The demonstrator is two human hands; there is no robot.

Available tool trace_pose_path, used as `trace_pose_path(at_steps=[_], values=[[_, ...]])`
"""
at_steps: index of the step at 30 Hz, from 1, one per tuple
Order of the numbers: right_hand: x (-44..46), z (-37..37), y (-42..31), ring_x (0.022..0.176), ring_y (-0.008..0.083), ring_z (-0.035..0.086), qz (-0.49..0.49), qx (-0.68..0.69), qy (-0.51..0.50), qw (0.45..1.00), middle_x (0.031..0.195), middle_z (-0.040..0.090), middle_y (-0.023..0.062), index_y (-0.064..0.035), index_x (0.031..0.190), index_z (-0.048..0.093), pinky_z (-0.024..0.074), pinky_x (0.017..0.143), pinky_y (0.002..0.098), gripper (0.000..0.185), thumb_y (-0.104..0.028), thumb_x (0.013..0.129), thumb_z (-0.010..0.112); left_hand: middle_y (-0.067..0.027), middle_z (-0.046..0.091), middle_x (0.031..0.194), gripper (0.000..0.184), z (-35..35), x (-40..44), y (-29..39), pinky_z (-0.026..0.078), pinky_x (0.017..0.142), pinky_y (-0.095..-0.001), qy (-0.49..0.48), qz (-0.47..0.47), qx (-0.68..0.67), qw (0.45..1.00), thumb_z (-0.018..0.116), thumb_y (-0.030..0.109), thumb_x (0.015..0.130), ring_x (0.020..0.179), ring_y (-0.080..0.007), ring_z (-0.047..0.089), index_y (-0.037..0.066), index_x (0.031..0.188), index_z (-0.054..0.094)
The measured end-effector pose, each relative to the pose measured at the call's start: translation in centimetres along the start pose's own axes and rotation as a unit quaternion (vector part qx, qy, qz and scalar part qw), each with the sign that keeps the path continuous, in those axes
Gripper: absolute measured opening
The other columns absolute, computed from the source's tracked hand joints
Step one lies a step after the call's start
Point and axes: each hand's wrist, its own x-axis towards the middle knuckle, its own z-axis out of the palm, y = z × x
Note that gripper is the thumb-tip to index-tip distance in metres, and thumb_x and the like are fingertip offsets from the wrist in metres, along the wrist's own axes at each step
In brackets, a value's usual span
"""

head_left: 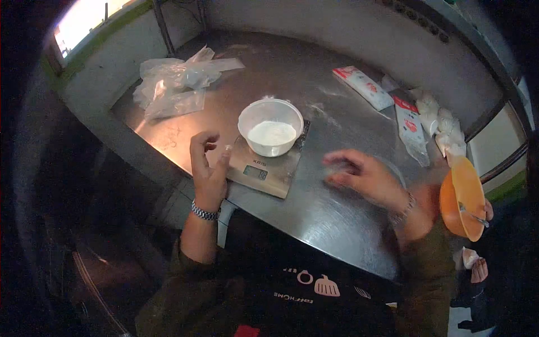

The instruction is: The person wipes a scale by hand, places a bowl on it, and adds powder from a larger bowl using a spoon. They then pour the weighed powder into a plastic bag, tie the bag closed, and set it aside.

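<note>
Before me I note 1 metal counter, its surface dull grey with pale smears, its front edge curved in my view. Warm glare lies at its left end, a whiter reflection near the front. At upper left I record 1 bright window, a green band beneath it, and a pale, stained left wall. A dark upright post adjoins the grey far wall. At right: dark framing around a pale panel. Lower left is too dark to assess.
</note>
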Motion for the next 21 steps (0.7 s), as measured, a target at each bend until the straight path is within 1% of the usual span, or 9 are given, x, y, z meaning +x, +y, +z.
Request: trace_pose_path(at_steps=[1,2,4,6,8,12,18,19,21], values=[[-1.6,-0.5,-0.6,0.096,0.0167,0.06,-0.027,-0.155,0.018,0.987,0.115,0.057,0.0098,-0.0047,0.117,0.053,0.0478,0.082,0.0276,0.034,-0.003,0.084,0.057,-0.0117,0.048,0.102,0.037,0.2,0.5,0.3,0.04,0.085,-0.0336,0.008,-0.001,-0.023,1.0,0.07,0.017,0.073,0.098,-0.0252,0.049,0.001,0.103,0.055],[-3.2,-0.8,-1.2,0.094,0.0169,0.06,-0.019,-0.157,0.037,0.987,0.11,0.06,0.0086,-0.0052,0.112,0.057,0.0473,0.081,0.0282,0.029,-0.004,0.083,0.058,-0.0117,0.048,0.102,0.037,0.1,1.3,0.8,0.04,0.085,-0.0336,0.008,0.001,-0.023,1.0,0.07,0.017,0.073,0.098,-0.0252,0.049,0.001,0.103,0.055],[-5.9,-1.2,-1.0,0.091,0.017,0.06,-0.01,-0.158,0.055,0.986,0.105,0.062,0.0074,-0.0057,0.107,0.061,0.0468,0.08,0.0287,0.024,-0.004,0.082,0.059,-0.0128,0.045,0.109,0.053,-0.1,3.0,2.0,0.04,0.089,-0.0362,-0.132,0.065,0.166,0.975,0.078,0.024,0.065,0.105,-0.0262,0.047,0.006,0.109,0.056],[-8.0,-1.6,-0.1,0.088,0.0219,0.06,-0.073,-0.258,0.114,0.957,0.103,0.061,0.009,-0.008,0.105,0.062,0.0471,0.078,0.0307,0.024,-0.009,0.081,0.061,-0.0113,0.048,0.105,0.048,-0.2,4.1,1.4,0.042,0.088,-0.0366,-0.172,0.062,0.19,0.965,0.08,0.02,0.061,0.103,-0.0258,0.048,0.008,0.103,0.059],[-9.6,-1.5,0.3,0.088,0.0241,0.06,-0.073,-0.269,0.136,0.951,0.101,0.062,0.0101,-0.0072,0.103,0.063,0.0476,0.078,0.0316,0.023,-0.009,0.08,0.061,-0.0093,0.051,0.099,0.031,-0.2,4.7,0.2,0.046,0.083,-0.0328,-0.236,0.001,0.099,0.967,0.076,0.011,0.065,0.096,-0.0227,0.053,0.004,0.091,0.062],[-12.0,-1.1,-0.5,0.087,0.0266,0.061,-0.055,-0.295,0.184,0.936,0.094,0.064,0.0123,-0.0046,0.097,0.063,0.0484,0.075,0.0335,0.02,-0.01,0.079,0.061,-0.0072,0.052,0.091,0.019,-0.3,6.1,-0.2,0.049,0.075,-0.0272,-0.207,-0.063,-0.017,0.976,0.071,0.001,0.067,0.086,-0.0185,0.056,0.002,0.083,0.061],[-13.9,-1.9,1.6,0.081,0.0263,0.06,-0.054,-0.248,0.322,0.912,0.089,0.065,0.0115,-0.0019,0.09,0.064,0.0481,0.073,0.0336,0.016,-0.01,0.077,0.06,-0.0048,0.053,0.089,0.016,-1.9,10.3,-1.6,0.05,0.073,-0.0244,-0.095,0.041,0.014,0.995,0.062,-0.01,0.071,0.086,-0.013,0.055,0.0,0.083,0.058],[-13.9,-2.0,2.0,0.081,0.0263,0.06,-0.053,-0.247,0.323,0.912,0.089,0.065,0.0115,-0.0019,0.09,0.064,0.0481,0.073,0.0336,0.016,-0.01,0.077,0.06,-0.0045,0.053,0.09,0.016,-1.8,10.7,-1.6,0.049,0.072,-0.0234,-0.07,0.027,-0.057,0.996,0.06,-0.01,0.073,0.086,-0.0123,0.054,0.0,0.085,0.058],[-13.8,-2.4,2.8,0.077,0.022,0.055,-0.059,-0.279,0.34,0.896,0.081,0.058,0.0116,0.001,0.086,0.059,0.0446,0.071,0.0307,0.014,-0.011,0.08,0.06,-0.0035,0.054,0.09,0.016,-2.2,11.7,-1.5,0.048,0.072,-0.0228,-0.031,0.064,-0.003,0.997,0.059,-0.011,0.074,0.085,-0.0111,0.054,0.0,0.087,0.058]])
